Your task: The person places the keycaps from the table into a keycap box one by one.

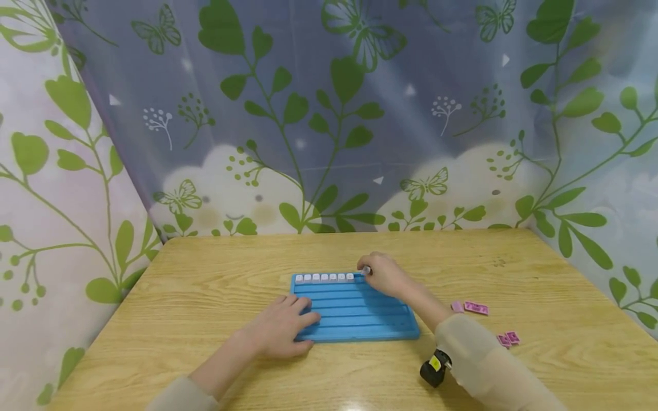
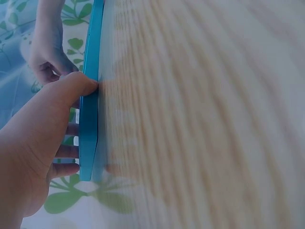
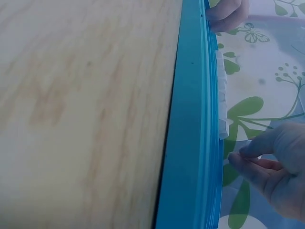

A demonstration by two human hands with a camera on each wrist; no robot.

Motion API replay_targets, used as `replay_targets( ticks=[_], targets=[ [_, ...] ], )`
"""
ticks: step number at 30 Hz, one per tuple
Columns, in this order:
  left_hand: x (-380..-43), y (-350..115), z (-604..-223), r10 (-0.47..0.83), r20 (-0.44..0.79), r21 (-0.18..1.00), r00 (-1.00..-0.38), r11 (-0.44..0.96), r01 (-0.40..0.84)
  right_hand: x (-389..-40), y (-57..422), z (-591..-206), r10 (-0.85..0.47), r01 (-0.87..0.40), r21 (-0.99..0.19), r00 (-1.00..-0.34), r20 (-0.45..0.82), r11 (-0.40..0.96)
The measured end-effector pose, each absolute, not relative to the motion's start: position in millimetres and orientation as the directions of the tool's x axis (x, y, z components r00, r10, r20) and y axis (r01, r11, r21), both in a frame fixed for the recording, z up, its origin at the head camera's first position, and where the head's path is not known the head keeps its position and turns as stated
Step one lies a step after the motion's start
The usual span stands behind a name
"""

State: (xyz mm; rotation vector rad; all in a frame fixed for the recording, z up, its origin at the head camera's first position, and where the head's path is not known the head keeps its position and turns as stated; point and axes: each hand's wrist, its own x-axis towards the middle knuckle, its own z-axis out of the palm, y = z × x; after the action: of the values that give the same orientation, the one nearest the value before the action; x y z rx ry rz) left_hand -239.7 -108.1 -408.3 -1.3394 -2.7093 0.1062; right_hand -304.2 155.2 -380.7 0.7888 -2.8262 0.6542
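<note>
A blue tray (image 1: 349,319) with raised ridges across it lies flat on the table. Along its back ridge, at the left, stands a row of several small white tiles (image 1: 324,278) with faint marks on their faces. My left hand (image 1: 280,328) holds the tray's front left corner, thumb against the front wall (image 2: 89,114) and fingers over the left side. At the back edge, just right of the row, my right hand (image 1: 382,274) pinches a small whitish piece (image 1: 366,270) between thumb and fingertips. Those fingers partly cover the piece.
Right of the tray, beyond my right forearm, lie a few small pink pieces (image 1: 476,308), with others (image 1: 508,339) nearer. A black camera (image 1: 435,368) hangs at my right wrist. A leaf-patterned curtain (image 1: 329,142) stands behind the wooden table (image 1: 216,262).
</note>
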Motion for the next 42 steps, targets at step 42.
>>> replay_targets(
  ticks=[42],
  targets=[
    [-240, -107, -407, 0.793, 0.068, -0.113, -0.606, 0.609, 0.785, -325, 162, -388, -0.549, -0.576, -0.245, -0.818, 0.172, 0.78]
  ],
)
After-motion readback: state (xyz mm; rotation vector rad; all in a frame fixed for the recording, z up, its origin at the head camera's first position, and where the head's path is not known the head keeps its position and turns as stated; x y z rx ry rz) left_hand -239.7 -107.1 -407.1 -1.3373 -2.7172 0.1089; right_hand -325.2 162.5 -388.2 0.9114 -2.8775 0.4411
